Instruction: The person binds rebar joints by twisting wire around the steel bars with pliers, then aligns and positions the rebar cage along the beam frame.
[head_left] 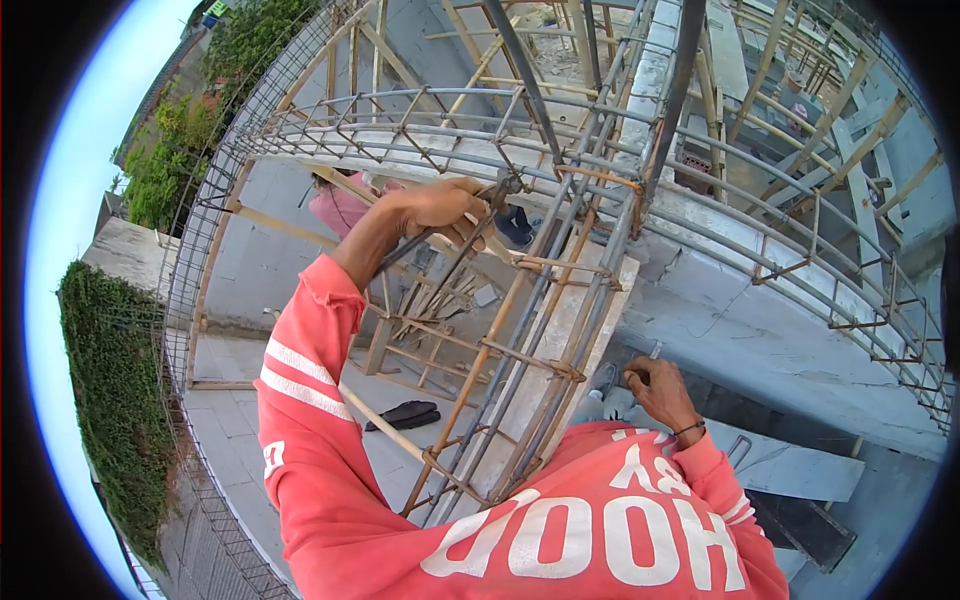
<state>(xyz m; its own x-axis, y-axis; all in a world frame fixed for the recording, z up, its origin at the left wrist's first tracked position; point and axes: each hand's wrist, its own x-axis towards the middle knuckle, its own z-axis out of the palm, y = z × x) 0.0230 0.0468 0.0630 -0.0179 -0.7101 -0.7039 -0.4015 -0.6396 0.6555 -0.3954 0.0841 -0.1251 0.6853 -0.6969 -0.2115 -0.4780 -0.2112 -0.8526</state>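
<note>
My left hand (440, 210) is closed round the handles of dark pincers (505, 187), whose jaws are at the rebar junction near the top middle. Just right of the jaws, a rusty tie wire (600, 178) wraps the steel bars. The long rebar cage (545, 330) runs from that junction down toward my body, with stirrups tied across it. My right hand (662, 392) is lower, right of the cage, with its fingers curled together. Whatever those fingers may hold is too small to make out.
Curved rebar (800, 260) sits over a concrete beam (770, 310) at right. Below left, a person in a pink top (345, 203) is partly hidden by my arm. Dark shoes (405, 415) lie on the lower floor. Timber props (855, 160) stand at upper right.
</note>
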